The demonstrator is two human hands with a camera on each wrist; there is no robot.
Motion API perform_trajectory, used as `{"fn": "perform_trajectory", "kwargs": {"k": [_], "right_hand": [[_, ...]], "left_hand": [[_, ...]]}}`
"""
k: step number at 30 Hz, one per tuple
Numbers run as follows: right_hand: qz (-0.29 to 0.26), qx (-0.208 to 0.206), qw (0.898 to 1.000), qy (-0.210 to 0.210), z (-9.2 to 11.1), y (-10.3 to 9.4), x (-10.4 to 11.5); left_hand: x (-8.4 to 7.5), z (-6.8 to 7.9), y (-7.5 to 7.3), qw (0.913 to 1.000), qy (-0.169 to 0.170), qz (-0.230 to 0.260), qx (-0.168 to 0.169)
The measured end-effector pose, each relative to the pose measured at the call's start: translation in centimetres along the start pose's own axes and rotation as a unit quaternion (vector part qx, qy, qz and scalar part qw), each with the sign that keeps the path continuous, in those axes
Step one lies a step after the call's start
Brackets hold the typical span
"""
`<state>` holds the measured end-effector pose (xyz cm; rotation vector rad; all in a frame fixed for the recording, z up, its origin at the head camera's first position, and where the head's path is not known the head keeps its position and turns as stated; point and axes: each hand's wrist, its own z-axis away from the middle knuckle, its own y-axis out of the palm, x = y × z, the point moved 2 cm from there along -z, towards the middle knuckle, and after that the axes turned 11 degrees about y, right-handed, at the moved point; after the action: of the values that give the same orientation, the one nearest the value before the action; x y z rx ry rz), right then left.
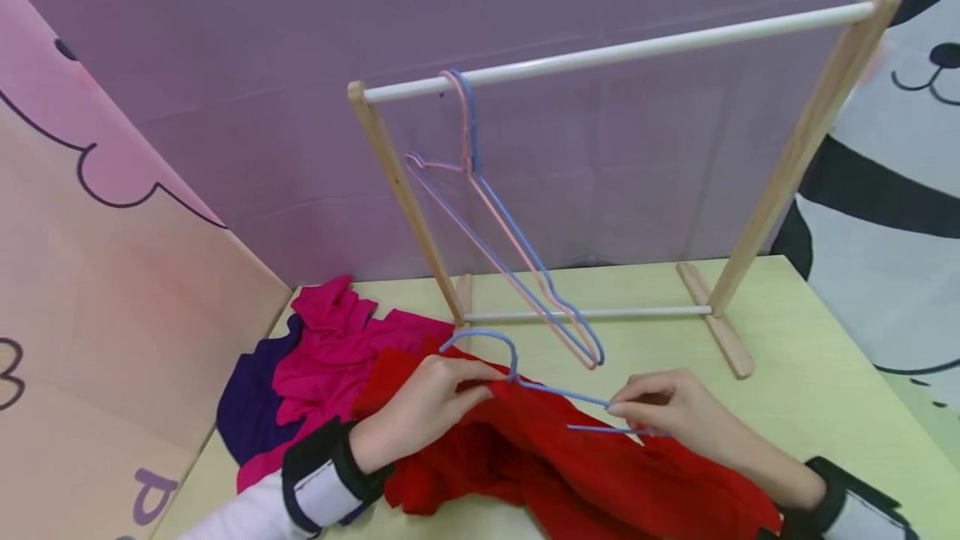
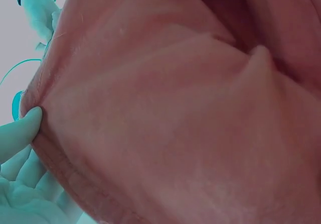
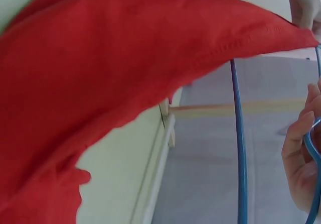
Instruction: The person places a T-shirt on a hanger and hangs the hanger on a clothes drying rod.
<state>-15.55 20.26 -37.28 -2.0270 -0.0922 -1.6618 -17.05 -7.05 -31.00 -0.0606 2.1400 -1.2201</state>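
A red garment [image 1: 540, 448] spreads across the front of the table, partly lifted. My left hand [image 1: 431, 407] pinches its upper edge between thumb and fingers, close beside the hook of a blue hanger [image 1: 562, 392]. Out to the right, my right hand [image 1: 675, 411] holds that hanger by its end. Part of the hanger's lower bar passes behind the red cloth. In the left wrist view the thumb [image 2: 30, 126] presses on the cloth edge. The right wrist view has the hanger bar [image 3: 239, 148] running under the garment and the right hand's fingers curled at the hanger's bend.
A rack with a white rail [image 1: 622, 52] and wooden posts stands at the back. A pink hanger [image 1: 517, 244] and another blue hanger [image 1: 543, 269] hang near its left end. Pink cloth [image 1: 337, 365] and dark purple cloth [image 1: 255, 398] lie heaped at the left by the wall panel.
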Motion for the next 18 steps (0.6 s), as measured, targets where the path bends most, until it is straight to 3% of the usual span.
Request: {"fn": "perform_trajectory", "kwargs": {"k": [5, 8, 11, 15, 18], "right_hand": [[-0.004, 0.027, 0.998, 0.064, 0.2, 0.8, -0.6], [-0.018, 0.074, 0.993, 0.095, 0.5, 0.9, -1.0], [-0.035, 0.131, 0.988, 0.075, 0.5, 0.4, -1.3], [-0.086, 0.224, 0.969, 0.057, -0.2, -1.2, -1.7], [-0.116, 0.28, 0.949, 0.084, -1.0, -2.6, -2.2]], "left_hand": [[0.4, 0.3, 0.3, 0.9997, -0.014, 0.003, 0.019], [0.5, 0.6, 0.4, 0.9992, 0.006, -0.007, 0.038], [0.6, 0.9, 0.2, 0.9982, 0.04, -0.012, 0.043], [0.6, 1.2, -0.4, 0.9966, 0.072, 0.0, 0.04], [0.5, 1.3, -1.2, 0.9954, 0.089, 0.005, 0.033]]}}
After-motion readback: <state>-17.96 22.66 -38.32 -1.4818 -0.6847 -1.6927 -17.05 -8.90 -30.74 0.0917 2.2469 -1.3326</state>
